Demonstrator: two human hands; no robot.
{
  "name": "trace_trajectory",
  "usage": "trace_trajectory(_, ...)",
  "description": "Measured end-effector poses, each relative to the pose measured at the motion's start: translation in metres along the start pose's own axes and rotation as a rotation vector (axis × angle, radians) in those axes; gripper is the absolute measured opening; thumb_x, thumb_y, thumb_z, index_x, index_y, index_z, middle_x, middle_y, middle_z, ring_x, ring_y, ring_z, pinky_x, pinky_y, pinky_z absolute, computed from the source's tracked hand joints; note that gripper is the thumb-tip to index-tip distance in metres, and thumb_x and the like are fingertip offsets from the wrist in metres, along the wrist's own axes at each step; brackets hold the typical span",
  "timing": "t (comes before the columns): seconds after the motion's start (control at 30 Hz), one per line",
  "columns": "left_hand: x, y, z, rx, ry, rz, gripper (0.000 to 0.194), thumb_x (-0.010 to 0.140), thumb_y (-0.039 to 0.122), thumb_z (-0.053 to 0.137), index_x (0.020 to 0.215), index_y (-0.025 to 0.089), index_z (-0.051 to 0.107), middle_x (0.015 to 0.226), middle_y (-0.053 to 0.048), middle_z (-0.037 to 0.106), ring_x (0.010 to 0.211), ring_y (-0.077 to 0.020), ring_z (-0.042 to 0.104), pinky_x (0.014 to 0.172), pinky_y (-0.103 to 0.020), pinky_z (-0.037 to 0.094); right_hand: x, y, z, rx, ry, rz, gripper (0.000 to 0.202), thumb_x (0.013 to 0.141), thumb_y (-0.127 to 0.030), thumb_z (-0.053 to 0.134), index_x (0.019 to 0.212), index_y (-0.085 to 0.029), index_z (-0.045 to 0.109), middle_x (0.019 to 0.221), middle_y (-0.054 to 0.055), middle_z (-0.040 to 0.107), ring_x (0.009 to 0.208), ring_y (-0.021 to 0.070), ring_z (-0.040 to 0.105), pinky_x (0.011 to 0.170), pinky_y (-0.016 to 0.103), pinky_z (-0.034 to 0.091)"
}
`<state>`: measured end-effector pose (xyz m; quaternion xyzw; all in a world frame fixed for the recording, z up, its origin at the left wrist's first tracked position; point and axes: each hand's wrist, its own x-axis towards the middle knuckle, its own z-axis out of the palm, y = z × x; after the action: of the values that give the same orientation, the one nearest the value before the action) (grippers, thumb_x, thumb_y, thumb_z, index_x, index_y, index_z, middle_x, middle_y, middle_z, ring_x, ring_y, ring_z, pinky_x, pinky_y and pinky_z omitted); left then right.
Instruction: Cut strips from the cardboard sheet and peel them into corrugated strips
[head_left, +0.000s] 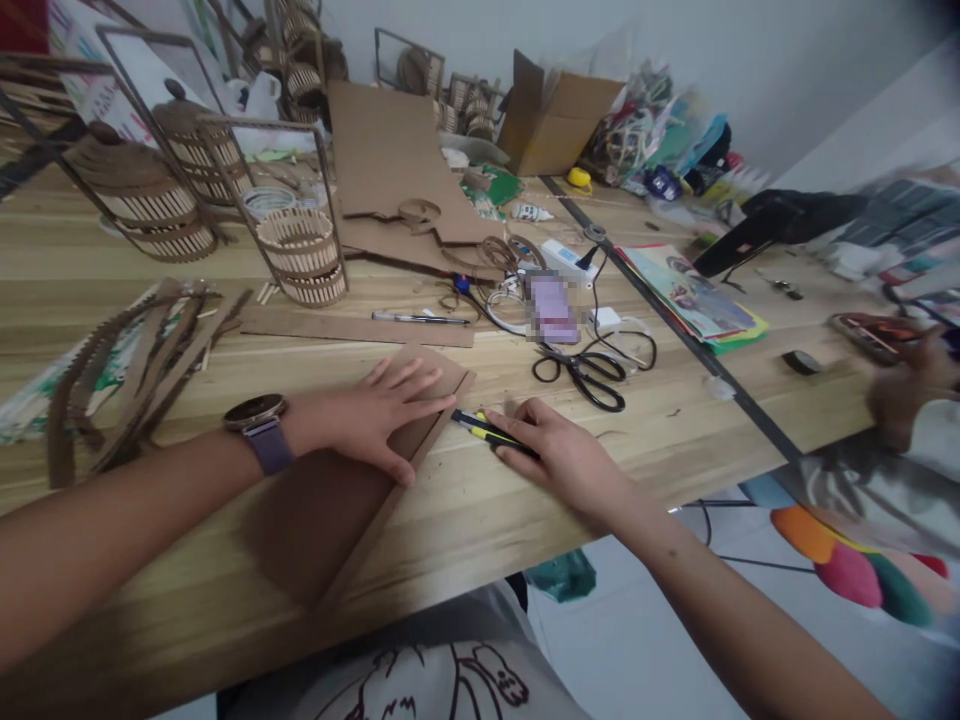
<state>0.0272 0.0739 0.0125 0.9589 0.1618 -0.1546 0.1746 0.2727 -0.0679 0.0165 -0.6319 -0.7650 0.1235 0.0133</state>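
My left hand [379,410] lies flat with spread fingers on a brown cardboard sheet [330,510] near the table's front edge. A narrow strip runs along the sheet's right side, marked off by a dark line. In my right hand [551,445] is a yellow and black utility knife [491,430], its tip pointing left towards the sheet's far right corner. Whether the blade is out I cannot tell. Beyond the left hand lie a long cardboard strip [322,326] and a pen [420,318]. Black-handled scissors [589,378] rest just past the right hand.
Small lantern-like baskets [300,255] stand at the back left, near curved cardboard strips [142,380]. A large cardboard piece [390,150] and an open box [555,120] are behind. Cables surround a phone [553,308]. At right, another person's hand [911,385] is beside coloured papers [690,290].
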Motion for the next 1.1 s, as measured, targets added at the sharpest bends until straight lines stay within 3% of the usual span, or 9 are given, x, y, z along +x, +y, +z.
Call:
trace_trajectory(0.27, 0.004, 0.002, -0.002, 0.01, -0.016, -0.01, 0.106, 0.072, 0.074, 0.064, 0.155, 0.032, 0.013, 0.163, -0.012, -0.005, 0.148, -0.0404, -0.011, 0.114, -0.064, 0.002, 0.007, -0.002, -0.002, 0.001, 0.011, -0.027, 0.047, 0.093, -0.03, 0.055, 0.14, -0.023, 0.053, 0.104, 0.009, 0.057, 0.094, 0.0217, 0.063, 0.081, 0.033, 0.053)
trace_trajectory(0.73, 0.004, 0.0, 0.0, -0.036, -0.005, 0.003, 0.104, 0.072, 0.075, 0.063, 0.155, 0.034, 0.016, 0.164, -0.012, -0.002, 0.148, -0.0403, -0.01, 0.113, -0.065, 0.002, -0.002, -0.017, -0.003, -0.219, -0.019, -0.041, 0.044, 0.096, -0.034, 0.05, 0.138, -0.023, 0.053, 0.1, 0.008, 0.057, 0.085, 0.0199, 0.062, 0.062, 0.026, 0.047)
trace_trajectory(1.1, 0.004, 0.003, -0.003, -0.019, -0.013, -0.019, 0.107, 0.07, 0.073, 0.068, 0.155, 0.033, 0.016, 0.164, -0.012, -0.002, 0.148, -0.0387, -0.01, 0.115, -0.062, 0.002, -0.013, -0.023, 0.001, -0.263, -0.011, -0.063, 0.045, 0.095, -0.034, 0.052, 0.139, -0.022, 0.053, 0.097, 0.008, 0.058, 0.078, 0.019, 0.063, 0.057, 0.026, 0.048)
